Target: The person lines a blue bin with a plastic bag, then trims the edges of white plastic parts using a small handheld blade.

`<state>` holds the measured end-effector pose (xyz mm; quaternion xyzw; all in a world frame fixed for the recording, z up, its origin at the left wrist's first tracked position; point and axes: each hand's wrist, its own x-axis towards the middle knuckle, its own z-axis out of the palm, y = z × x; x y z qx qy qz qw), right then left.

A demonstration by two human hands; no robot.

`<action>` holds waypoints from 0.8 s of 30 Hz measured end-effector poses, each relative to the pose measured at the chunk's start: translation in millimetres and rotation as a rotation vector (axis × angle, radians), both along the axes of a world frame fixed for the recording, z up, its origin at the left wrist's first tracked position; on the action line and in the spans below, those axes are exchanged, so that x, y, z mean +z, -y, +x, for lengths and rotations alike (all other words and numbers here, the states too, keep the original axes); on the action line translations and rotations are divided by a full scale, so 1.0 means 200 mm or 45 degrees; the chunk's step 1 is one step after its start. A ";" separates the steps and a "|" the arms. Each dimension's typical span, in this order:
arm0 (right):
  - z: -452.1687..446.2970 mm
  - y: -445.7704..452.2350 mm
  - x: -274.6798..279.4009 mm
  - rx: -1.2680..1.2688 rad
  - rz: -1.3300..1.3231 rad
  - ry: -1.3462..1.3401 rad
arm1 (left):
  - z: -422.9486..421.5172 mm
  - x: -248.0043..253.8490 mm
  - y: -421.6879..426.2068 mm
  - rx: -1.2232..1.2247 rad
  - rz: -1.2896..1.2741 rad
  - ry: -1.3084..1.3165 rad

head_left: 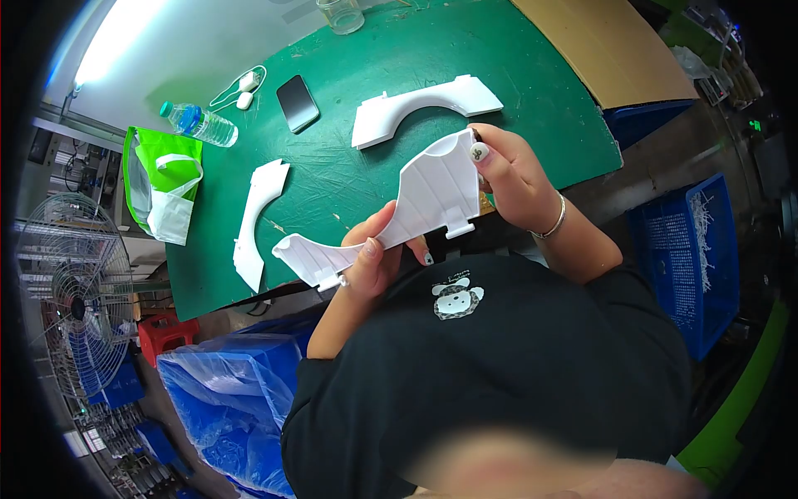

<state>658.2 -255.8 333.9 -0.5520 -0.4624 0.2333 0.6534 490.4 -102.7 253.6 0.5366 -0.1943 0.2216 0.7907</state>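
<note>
A white curved plastic part with ribs inside and small hinge tabs on its near edge is held up above the front of the green table. My left hand pinches its narrow middle between thumb and fingers. My right hand grips the wide right end, thumb on top, with a small dark object, too small to name, at the fingertips. Beyond it, a white arched part, apparently several pieces stacked, lies on the table. Another white arched part rests near the left edge.
On the green table are a phone, a white charger with cable, a water bottle, a green bag and a glass jar. A cardboard box stands at right. Blue crates flank me; a fan is left.
</note>
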 end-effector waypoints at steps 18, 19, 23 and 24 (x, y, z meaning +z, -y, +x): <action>0.01 0.00 -0.04 -0.389 -0.095 0.419 | 0.04 0.14 -0.02 0.458 0.621 -0.007; -0.01 -0.01 -0.05 -0.388 -0.097 0.417 | 0.04 0.14 -0.01 0.457 0.620 -0.010; -0.07 -0.04 -0.06 -0.353 -0.065 0.450 | 0.05 0.15 0.01 0.510 0.761 0.039; -0.07 -0.04 -0.07 -0.352 -0.117 0.476 | 0.05 0.15 0.02 0.533 0.769 0.040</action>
